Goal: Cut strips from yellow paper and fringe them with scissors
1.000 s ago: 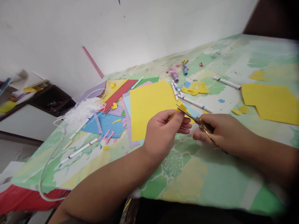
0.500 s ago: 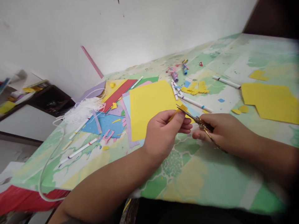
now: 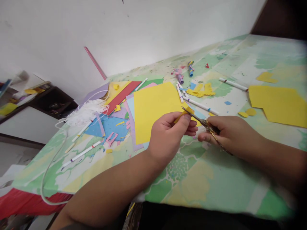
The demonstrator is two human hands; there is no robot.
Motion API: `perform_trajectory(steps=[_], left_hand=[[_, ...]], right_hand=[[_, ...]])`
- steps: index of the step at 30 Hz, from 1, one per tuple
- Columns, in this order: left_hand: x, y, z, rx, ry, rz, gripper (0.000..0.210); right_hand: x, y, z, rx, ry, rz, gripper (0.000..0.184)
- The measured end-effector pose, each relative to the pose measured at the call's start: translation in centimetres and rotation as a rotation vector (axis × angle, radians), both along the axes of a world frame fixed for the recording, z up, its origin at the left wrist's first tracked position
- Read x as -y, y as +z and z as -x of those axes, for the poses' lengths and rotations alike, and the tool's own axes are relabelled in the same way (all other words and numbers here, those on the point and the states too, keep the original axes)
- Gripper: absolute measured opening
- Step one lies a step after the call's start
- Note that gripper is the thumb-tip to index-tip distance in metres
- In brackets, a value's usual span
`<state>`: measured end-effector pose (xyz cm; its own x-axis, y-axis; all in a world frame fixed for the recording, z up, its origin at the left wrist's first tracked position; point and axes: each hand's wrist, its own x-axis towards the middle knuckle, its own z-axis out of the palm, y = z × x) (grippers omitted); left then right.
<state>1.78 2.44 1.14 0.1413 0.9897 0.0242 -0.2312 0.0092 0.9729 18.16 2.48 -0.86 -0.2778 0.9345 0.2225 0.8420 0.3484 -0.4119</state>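
Between thumb and fingers, my left hand pinches a small piece of yellow paper near the middle of the view. My right hand is closed around the gold handles of a pair of scissors. The scissor blades point left and lie at the edge of the small paper piece, by my left fingertips. Just behind my left hand lies a large yellow sheet on top of lilac and light blue sheets. My right fingers partly hide the scissor handles.
White markers lie beyond my hands, near fringed yellow scraps and small rolled paper figures. A cut yellow sheet lies at right. White string, a red strip and blue paper are at left. The wall stands behind.
The view has shifted very slightly. Both hands keep almost the same place, with the scissor blades still at the small yellow piece.
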Motion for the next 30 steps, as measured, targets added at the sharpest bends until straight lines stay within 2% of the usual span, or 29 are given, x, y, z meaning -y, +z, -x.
perform_trajectory(steps=[12, 20, 30], left_hand=[[-0.06, 0.02, 0.15, 0.014, -0.058, 0.030, 0.013], [-0.14, 0.07, 0.21, -0.020, -0.014, 0.041, 0.018], [-0.09, -0.04, 0.11, 0.000, -0.009, 0.052, 0.013]], right_hand=[[-0.04, 0.14, 0.01, 0.017, -0.020, 0.004, 0.048], [0.15, 0.01, 0.13, 0.006, -0.010, 0.044, 0.045], [0.10, 0.24, 0.22, 0.017, 0.018, 0.074, 0.044]])
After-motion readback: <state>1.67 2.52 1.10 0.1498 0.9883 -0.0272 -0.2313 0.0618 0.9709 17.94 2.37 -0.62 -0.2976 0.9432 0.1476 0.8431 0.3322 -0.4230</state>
